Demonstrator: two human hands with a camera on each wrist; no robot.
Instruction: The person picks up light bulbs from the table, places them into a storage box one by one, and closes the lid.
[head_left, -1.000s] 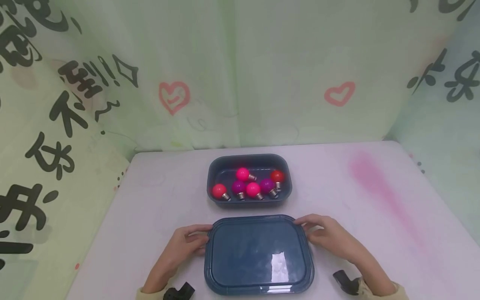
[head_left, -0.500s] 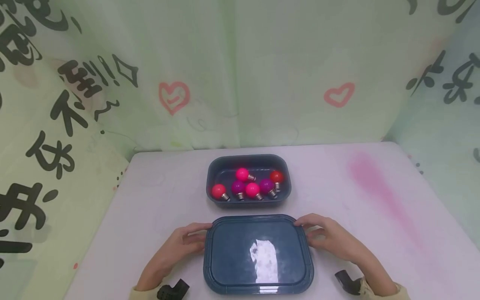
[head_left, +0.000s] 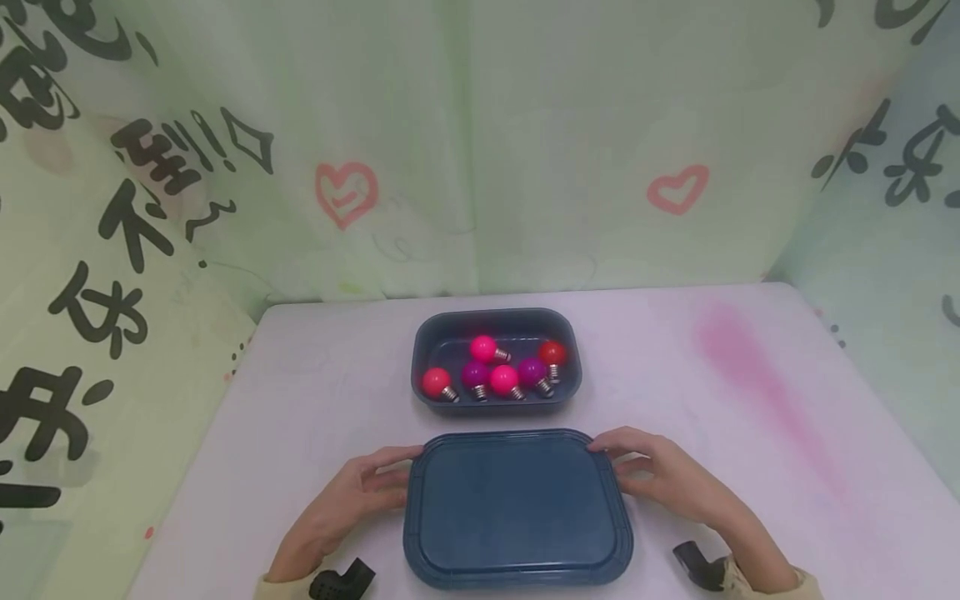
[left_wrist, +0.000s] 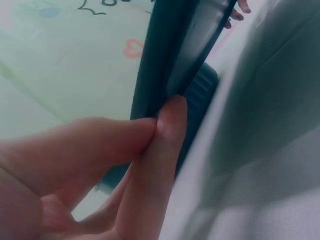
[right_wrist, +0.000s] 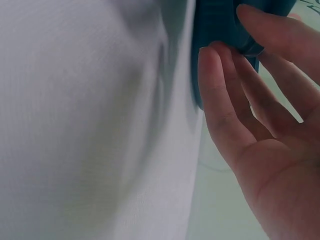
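Note:
A dark blue rectangular lid [head_left: 517,504] with rounded corners is held between both hands. My left hand [head_left: 352,500] pinches its left edge near the far corner; in the left wrist view, two fingertips [left_wrist: 171,117] meet at the lid's rim. At the opposite edge, my right hand [head_left: 660,475] grips the far right corner, with fingers on either side of the rim in the right wrist view. Beyond the lid stands a dark blue open box [head_left: 442,329]. Several light bulbs [head_left: 504,380], pink, red and purple with silver screw bases, lie inside it.
A white table [head_left: 330,367] with a pink stain [head_left: 738,358] on its right side bears the box. Pale green curtains [head_left: 525,125] with black writing and red hearts enclose the back and both sides.
The lid tilts slightly, its near edge now looks wider, and the bright reflection on it has gone. My left hand has shifted a little left; the box and bulbs stay put.

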